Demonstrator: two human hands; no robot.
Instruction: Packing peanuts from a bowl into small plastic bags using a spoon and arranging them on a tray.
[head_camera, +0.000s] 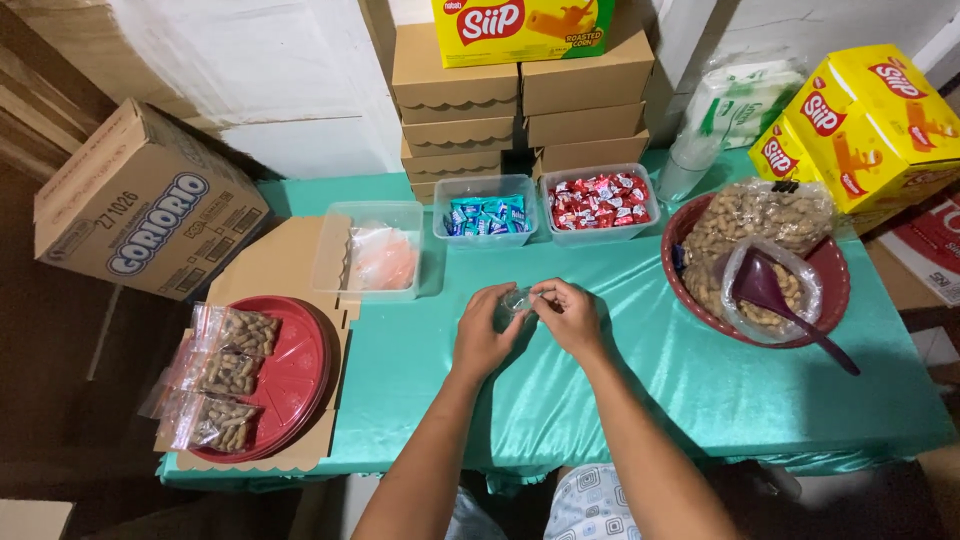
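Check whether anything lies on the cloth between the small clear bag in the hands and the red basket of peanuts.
Nothing visible: bare green tablecloth separates the small clear bag, pinched by left hand and right hand, from the red basket.

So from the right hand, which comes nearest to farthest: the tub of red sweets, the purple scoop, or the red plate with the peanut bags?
Measured from the right hand:
1. Tub of red sweets, just beyond it, at the back.
2. Purple scoop, off to the right, in the peanut basket.
3. Red plate, far left, past the left hand.
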